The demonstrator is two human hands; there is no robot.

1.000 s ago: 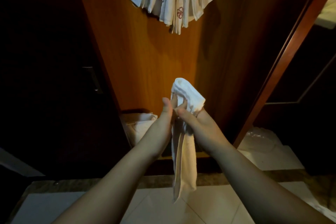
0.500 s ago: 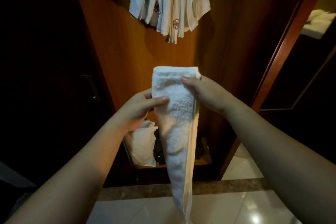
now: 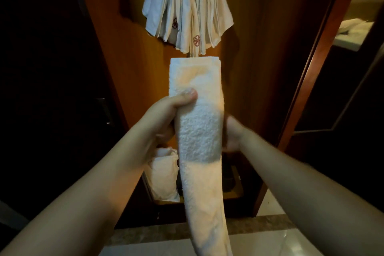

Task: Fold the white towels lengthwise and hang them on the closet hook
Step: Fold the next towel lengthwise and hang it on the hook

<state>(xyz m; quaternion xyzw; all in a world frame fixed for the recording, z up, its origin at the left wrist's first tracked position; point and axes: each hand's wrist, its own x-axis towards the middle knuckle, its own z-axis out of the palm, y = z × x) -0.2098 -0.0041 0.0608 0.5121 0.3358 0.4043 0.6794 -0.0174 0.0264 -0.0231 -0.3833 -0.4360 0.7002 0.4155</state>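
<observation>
Standing in front of the wooden closet panel (image 3: 133, 52), we've got a whole fan of already hung towels (image 3: 187, 8) up top, the hook itself buried somewhere under them so we can't actually see it. Just below that bunch, nearly touching its lowest tips, is the folded towel (image 3: 199, 131) we're working on, held up vertical as a long narrow strip with the tail drooping down past the bottom of the view. It looks like thick terry, soft and floppy, not heavy, probably a bit springy so the lengthwise fold will want to open if we let go of the edges. Our left hand (image 3: 166, 114) is gripping the left edge, thumb (image 3: 188, 94) pressed flat on the front face near the upper third. Our right hand (image 3: 232, 133) is mostly tucked behind the right edge, so honestly we can't tell if it's grasping or just bracing the cloth. Down low there's a white bag (image 3: 164, 174) sitting in the closet bottom. Best bet for hanging, we reckon: pinch across the middle of the strip so both halves drape evenly over the hook.
</observation>
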